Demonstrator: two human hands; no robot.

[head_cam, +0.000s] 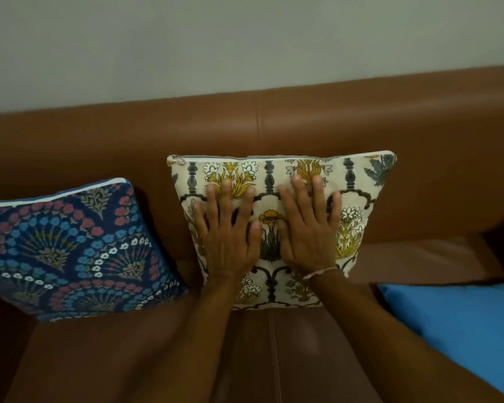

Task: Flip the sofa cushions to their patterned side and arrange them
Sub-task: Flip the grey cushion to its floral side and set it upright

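On the brown sofa (361, 126), the navy fan-print cushion (67, 245) and cream floral cushion (274, 181) stand patterned side out against the backrest, the plain blue cushion (463, 330) apparently remains unflipped, while left hand (230, 237) and right hand (306, 228) press the cream one, fingers (226, 190) spread flat, grasping nothing.

Dim, even indoor light, no clear source; colours muted, the wall (245, 39) grey-green; a faint sheen lies along the top of the sofa (361, 117) back and on its seat; soft shadows sit beside the blue cushion (61, 248) and under the cream cushion (361, 181); the forearms go dark at the bottom; wide-angle bending curves the sofa back; detail slightly soft throughout.
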